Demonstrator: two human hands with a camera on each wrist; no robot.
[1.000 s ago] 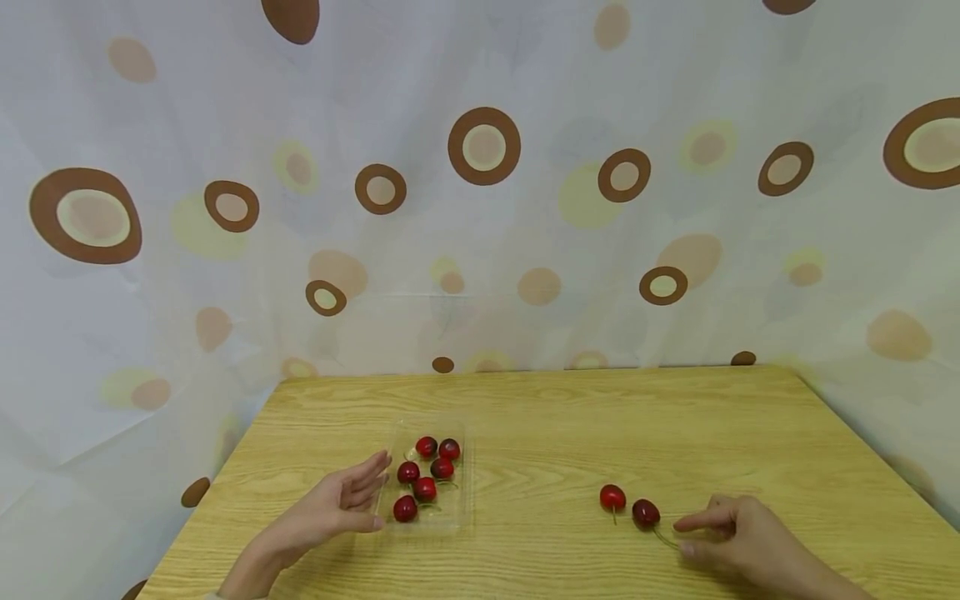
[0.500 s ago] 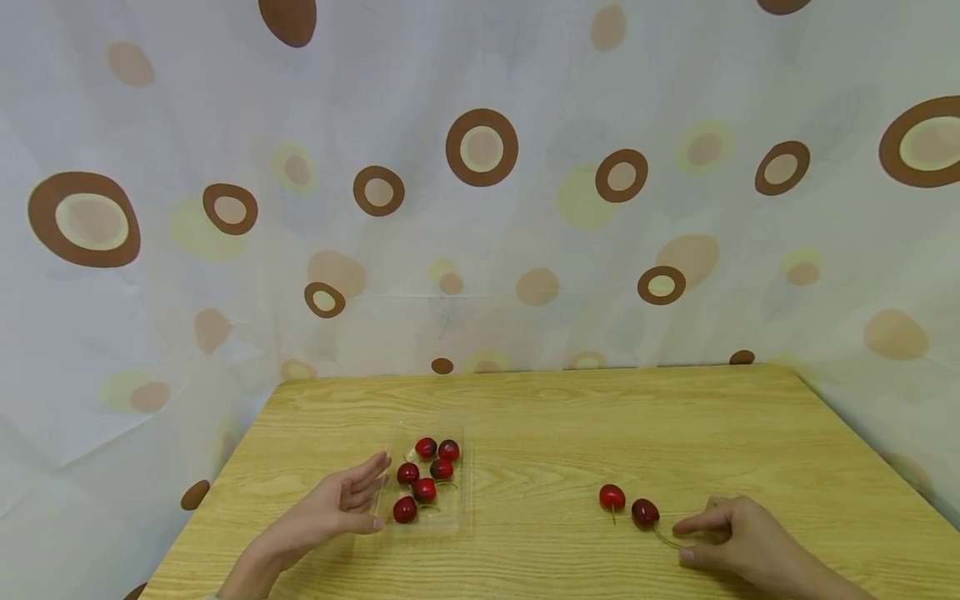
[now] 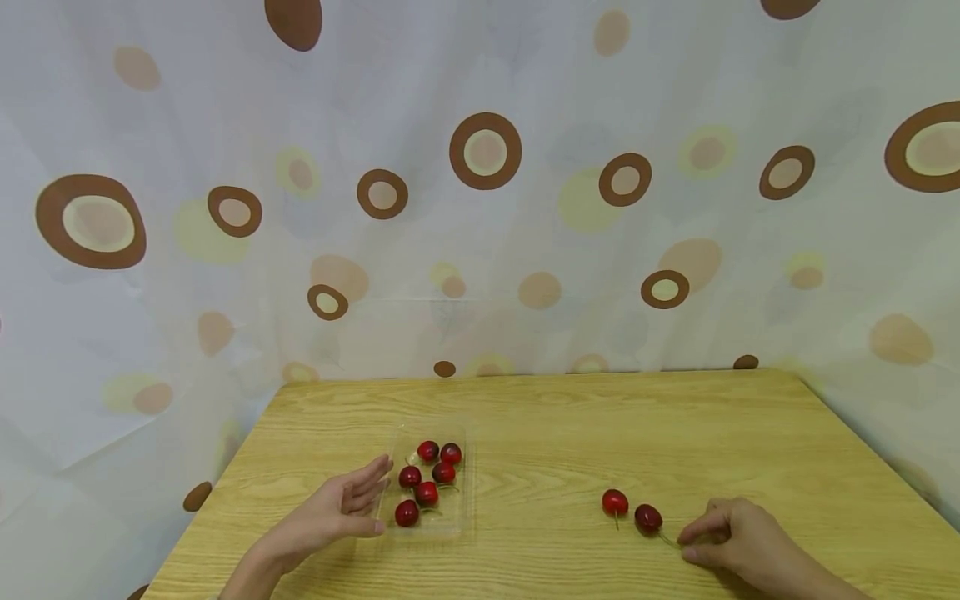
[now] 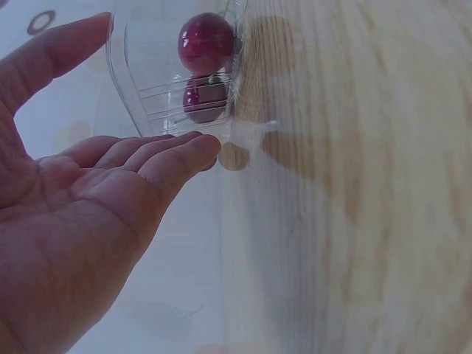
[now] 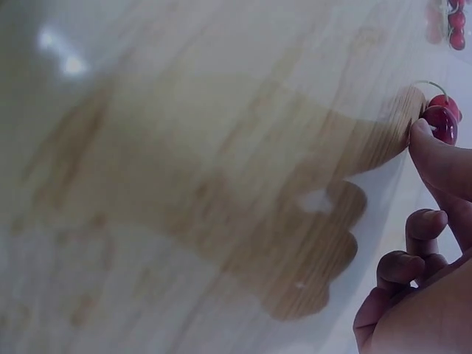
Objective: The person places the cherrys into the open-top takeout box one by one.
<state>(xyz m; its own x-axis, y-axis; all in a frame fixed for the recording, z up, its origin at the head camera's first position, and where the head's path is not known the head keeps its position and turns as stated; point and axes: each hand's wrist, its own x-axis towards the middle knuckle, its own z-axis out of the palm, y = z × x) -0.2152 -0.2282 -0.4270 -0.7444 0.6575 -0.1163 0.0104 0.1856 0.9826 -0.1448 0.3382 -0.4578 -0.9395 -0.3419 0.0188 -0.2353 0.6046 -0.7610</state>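
In the head view my left hand [image 3: 333, 514] lies alongside a clear plastic tray [image 3: 463, 521], fingers stretched out and thumb apart. The left wrist view shows the fingertips right at the wall of the clear tray [image 4: 122, 74]. Several red cherries [image 3: 427, 494] with stems lie inside it. To the right, my right hand [image 3: 738, 542] pinches the stem end of a dark red cherry [image 3: 648, 519] between thumb and index finger. That cherry rests on the table. A brighter red cherry [image 3: 615, 502] lies just left of it, its stem toward me.
Both hands work over a light wood-grain table [image 3: 540, 433]. Bare wood stretches between the tray and the two loose cherries. Behind and at both sides hangs a pale curtain [image 3: 555, 242] with brown and yellow oval spots.
The right thumb and index finger have drawn closer together at the dark cherry's stem. The left hand, tray and cherries have stayed in place; the head view has shifted slightly.
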